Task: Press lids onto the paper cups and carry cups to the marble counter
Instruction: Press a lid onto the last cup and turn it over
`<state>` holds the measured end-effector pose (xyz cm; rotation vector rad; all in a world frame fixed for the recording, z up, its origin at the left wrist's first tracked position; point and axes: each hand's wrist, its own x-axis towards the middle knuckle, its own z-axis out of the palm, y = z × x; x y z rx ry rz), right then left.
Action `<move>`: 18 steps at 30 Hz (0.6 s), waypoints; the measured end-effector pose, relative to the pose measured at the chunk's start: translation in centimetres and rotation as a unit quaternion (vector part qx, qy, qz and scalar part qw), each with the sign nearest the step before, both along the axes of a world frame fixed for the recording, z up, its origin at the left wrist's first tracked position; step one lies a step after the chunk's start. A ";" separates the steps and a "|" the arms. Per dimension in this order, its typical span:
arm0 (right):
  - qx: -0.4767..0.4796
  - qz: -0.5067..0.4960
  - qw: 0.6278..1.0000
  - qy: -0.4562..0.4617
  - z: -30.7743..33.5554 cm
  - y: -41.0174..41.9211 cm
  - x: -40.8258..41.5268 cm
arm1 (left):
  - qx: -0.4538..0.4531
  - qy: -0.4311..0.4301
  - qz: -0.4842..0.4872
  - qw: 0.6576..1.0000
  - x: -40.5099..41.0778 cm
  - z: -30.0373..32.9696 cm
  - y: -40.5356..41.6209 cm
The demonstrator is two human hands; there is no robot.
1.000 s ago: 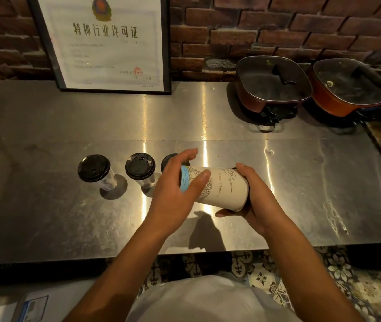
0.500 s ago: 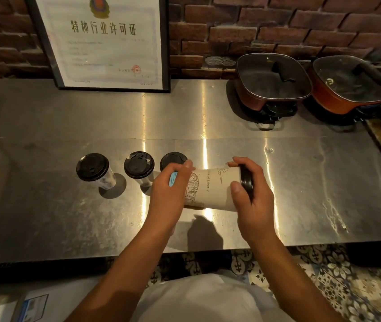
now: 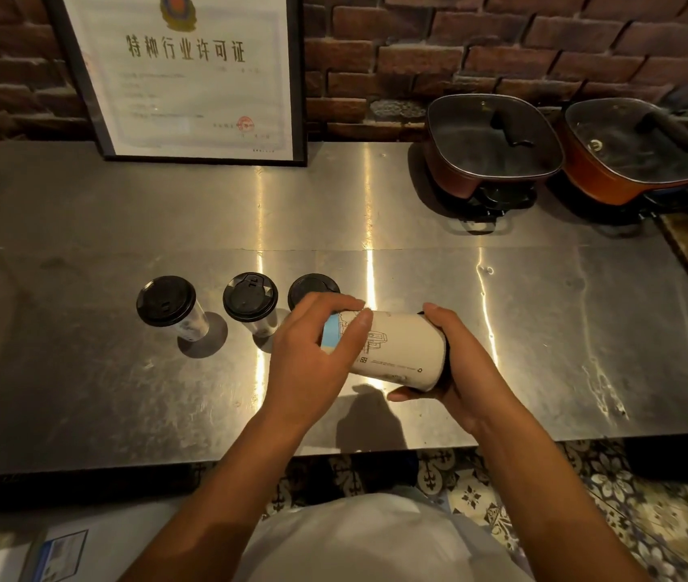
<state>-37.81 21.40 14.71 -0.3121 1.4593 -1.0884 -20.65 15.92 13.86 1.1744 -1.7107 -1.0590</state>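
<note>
Both your forearms reach in from the bottom edge, angled toward each other above the near lip of the steel counter (image 3: 543, 329). Your left hand (image 3: 312, 363) is knuckles-up, fingers curled over the base end of the paper cup (image 3: 392, 350), thumb tip pressed on its side wall. Your right hand (image 3: 464, 371) cups the other end, palm against the mouth, fingers wrapped over the top of the rim and thumb hooked beneath it. The cup lies on its side between the two hands, held above the counter, its shadow falling on the steel underneath (a sliver of black shows at the rim under your right palm, though you can't tell how the lid sits). Just beyond your left hand, three lidded cups stand upright in a row: the left cup (image 3: 168, 304), the middle cup (image 3: 250, 300) and the right cup (image 3: 310, 287), that last one partly hidden by your knuckles. Further back, a framed certificate (image 3: 187, 73) leans on the brick wall (image 3: 501, 48), with two lidded red pots (image 3: 493, 144) at far right.
</note>
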 end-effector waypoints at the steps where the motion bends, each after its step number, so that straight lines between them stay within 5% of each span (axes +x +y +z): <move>1: 0.006 0.008 1.000 0.020 0.4 -0.2 0.2 | 0.008 0.004 0.007 1.000 0.0 -0.1 0.0; 4: -0.048 0.001 0.987 0.153 0.4 -0.3 1.0 | 0.117 0.053 0.031 0.991 -0.2 0.1 -0.3; 8: -0.207 0.007 0.919 0.335 -1.0 1.6 1.8 | 0.316 0.154 0.032 0.936 -0.3 0.6 -0.8; 13: -0.255 0.061 0.844 0.468 -1.6 2.2 1.2 | 0.414 0.170 0.004 0.895 -0.1 0.0 -0.9; 16: -0.217 0.050 0.897 0.381 -1.4 1.9 1.0 | 0.392 0.165 -0.002 0.905 0.1 -0.6 -0.7; 18: -0.142 0.039 0.952 0.268 -0.8 1.2 0.6 | 0.310 0.136 0.001 0.941 0.1 -0.7 -0.2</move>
